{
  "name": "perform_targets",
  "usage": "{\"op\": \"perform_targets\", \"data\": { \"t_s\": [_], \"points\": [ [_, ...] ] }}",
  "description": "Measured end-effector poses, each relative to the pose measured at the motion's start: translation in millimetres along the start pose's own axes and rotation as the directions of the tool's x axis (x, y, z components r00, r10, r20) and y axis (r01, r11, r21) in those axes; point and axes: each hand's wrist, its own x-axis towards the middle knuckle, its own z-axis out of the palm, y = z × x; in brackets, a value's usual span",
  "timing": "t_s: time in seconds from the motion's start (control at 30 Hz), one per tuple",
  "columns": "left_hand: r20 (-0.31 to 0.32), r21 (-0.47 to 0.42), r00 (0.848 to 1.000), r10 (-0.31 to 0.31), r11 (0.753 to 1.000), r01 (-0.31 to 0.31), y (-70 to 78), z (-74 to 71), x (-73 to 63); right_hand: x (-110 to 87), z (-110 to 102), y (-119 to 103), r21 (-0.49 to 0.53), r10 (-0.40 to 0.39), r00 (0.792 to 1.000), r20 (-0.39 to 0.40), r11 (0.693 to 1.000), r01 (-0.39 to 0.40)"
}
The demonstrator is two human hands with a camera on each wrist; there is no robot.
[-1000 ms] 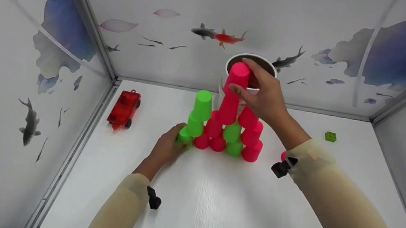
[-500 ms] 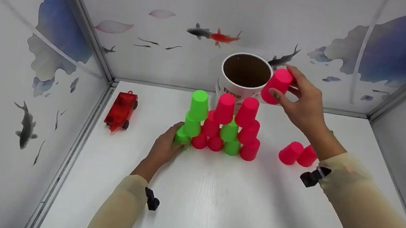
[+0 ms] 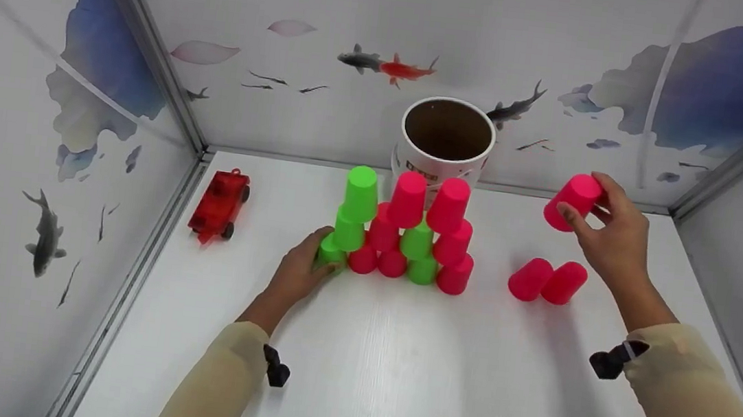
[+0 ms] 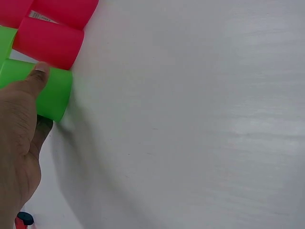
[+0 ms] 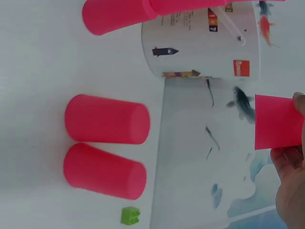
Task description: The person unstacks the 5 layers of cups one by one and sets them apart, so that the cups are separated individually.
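1. The right hand [image 3: 618,231] pinched a pink cup [image 3: 572,202] between thumb and fingers, holding it clear of the desk [image 3: 356,359] at the far right, closed end up.
2. That cup looked like thin, smooth plastic, so probably very light, fairly stiff, a little slippery and liable to flex if squeezed hard. A gentle pinch on the upper side wall seemed best, leaving the lower rim free.
3. The left hand [image 3: 300,266] had its grip closed on a green cup [image 3: 331,251] at the left end of the stack's bottom row, thumb on the near side.
4. The stack [image 3: 383,230] stood mid-desk in three tiers of green and pink cups, all mouth down. Being so light, it would likely topple from a slight knock.
5. Two spare pink cups [image 3: 530,280] stood mouth down, side by side, right of the stack; their insides were hidden.
6. Behind the stack, at the far edge, a white bucket [image 3: 444,169] stood mouth up. Its brown interior showed no contents that could be made out.
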Motion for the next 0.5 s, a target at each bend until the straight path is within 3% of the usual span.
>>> {"op": "perform_targets", "data": {
  "t_s": [0.23, 0.5],
  "points": [
    [0.001, 0.015, 1.0, -0.002, 1.0, 0.002, -1.3, 1.7, 0.5, -22.0, -13, 48, -0.08, 0.109, 0.994, 0.019, 0.991, -0.107],
    [-0.004, 0.011, 1.0, 0.016, 1.0, -0.016, -2.9, 1.9, -0.8, -43.7, -20, 87, -0.146, 0.23, 0.973, 0.012, 0.963, -0.226]
  ]
}}
